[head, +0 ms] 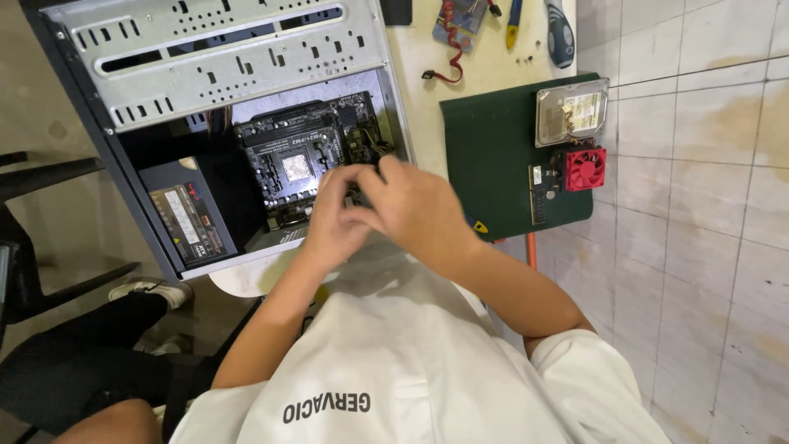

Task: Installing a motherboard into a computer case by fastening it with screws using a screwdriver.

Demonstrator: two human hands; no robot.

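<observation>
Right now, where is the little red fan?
In the head view, the red fan lies at the right on the green mat, just below the silver hard drive, away from both hands.

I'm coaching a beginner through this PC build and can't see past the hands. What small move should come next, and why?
Probably lift the right hand slightly aside. Both hands, the left hand too, are bunched over the lower right edge of the motherboard inside the open case, hiding what the fingers touch. Clearing the view would likely let the person check the spot before pressing anything.
</observation>
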